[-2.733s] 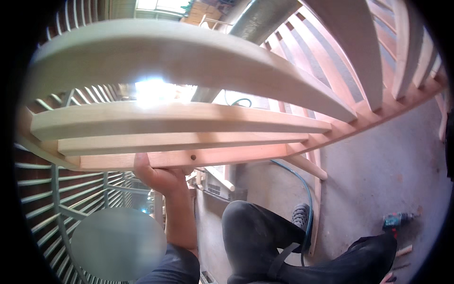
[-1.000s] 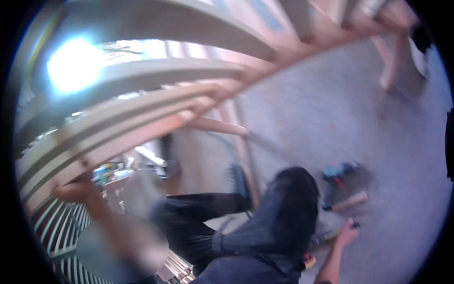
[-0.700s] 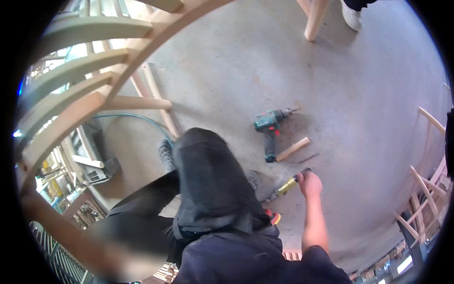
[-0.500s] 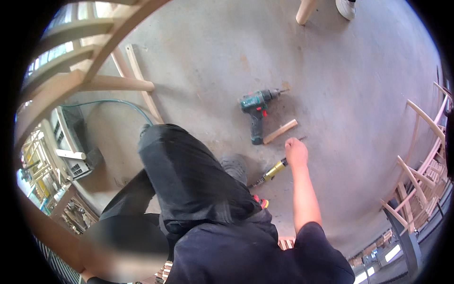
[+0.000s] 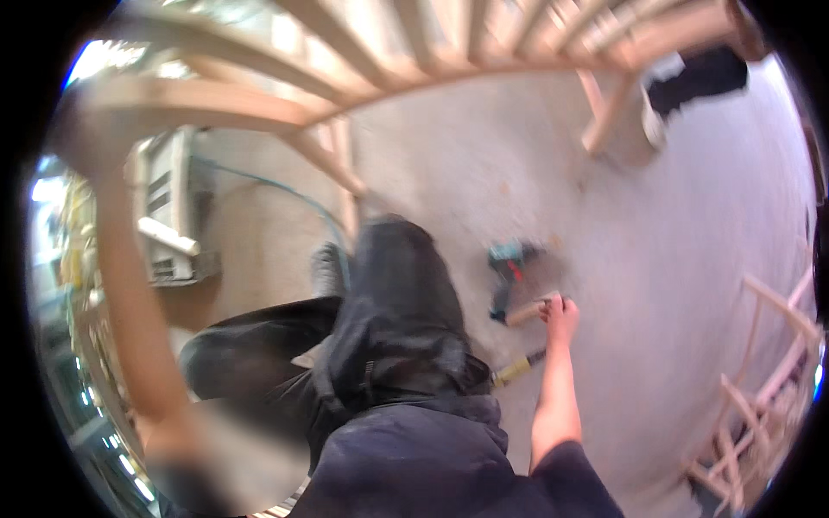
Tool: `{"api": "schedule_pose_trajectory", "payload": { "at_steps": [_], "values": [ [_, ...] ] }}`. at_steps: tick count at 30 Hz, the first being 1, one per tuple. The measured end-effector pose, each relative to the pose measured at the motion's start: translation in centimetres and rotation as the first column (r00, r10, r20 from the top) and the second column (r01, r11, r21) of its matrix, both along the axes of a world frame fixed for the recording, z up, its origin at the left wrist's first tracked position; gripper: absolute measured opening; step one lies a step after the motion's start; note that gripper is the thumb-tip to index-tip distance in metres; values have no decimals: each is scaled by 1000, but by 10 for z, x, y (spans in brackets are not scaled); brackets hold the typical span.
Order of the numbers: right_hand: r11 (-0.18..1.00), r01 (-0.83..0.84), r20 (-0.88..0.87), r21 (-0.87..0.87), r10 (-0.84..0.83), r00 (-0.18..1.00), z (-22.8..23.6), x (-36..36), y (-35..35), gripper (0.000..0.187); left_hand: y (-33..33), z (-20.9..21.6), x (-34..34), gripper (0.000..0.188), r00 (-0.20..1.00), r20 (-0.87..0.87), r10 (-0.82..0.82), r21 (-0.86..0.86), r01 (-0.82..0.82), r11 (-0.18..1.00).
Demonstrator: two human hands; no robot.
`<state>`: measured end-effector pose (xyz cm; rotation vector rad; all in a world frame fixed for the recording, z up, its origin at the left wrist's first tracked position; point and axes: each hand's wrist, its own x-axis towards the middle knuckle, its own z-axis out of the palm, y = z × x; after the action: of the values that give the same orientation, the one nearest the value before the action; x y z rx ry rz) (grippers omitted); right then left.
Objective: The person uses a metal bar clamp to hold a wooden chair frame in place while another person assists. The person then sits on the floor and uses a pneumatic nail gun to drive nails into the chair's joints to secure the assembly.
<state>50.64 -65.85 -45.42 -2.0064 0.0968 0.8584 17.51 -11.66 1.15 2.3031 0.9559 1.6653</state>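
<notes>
My right hand [image 5: 560, 319] is low over the floor, its fingers closed on the end of a short wooden stick [image 5: 525, 313]. Just beyond the stick, a teal and black cordless drill [image 5: 509, 274] lies on its side. Nearer to me, beside my right forearm, lies a yellow cylindrical power tool [image 5: 515, 369], partly hidden by my leg. My left arm stretches up along the left side, and my left hand [image 5: 89, 129] meets the end of a curved, slatted wooden frame [image 5: 440, 78]. Blur hides its fingers. The frame arches across the top of the view.
At the left, a grey box-shaped unit [image 5: 177, 211] stands with a wooden piece across it. A green hose [image 5: 268, 188] runs toward my foot. Another person's shoe [image 5: 653, 121] is beyond the frame at the far right. More wooden frames [image 5: 751, 414] stand at the right.
The view has shifted, bringing more of the slatted frame into sight. My right hand has moved from above the yellow tool to the wooden stick. My left hand has come into view.
</notes>
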Motion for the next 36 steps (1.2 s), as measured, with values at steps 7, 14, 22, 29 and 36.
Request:
{"api": "schedule_pose_trajectory", "payload": {
  "at_steps": [7,14,22,29,36],
  "values": [
    [578,19,-146,816,174,974,234,-104,270,19,-20,-16,54,21,955,251,-161,-265,228,937],
    [259,164,-239,952,293,926,355,-180,384,18,-79,-19,22,26,997,46,59,-105,-54,993],
    [270,90,-160,959,250,955,367,-186,403,25,-103,-105,-19,15,972,218,92,-411,6,912],
    [409,-133,46,903,215,976,390,-184,412,26,-100,-105,-4,11,969,236,68,-672,113,732],
    [455,-17,-89,891,212,973,396,-181,427,23,-102,-82,9,15,943,324,77,-715,191,672]
  ]
}}
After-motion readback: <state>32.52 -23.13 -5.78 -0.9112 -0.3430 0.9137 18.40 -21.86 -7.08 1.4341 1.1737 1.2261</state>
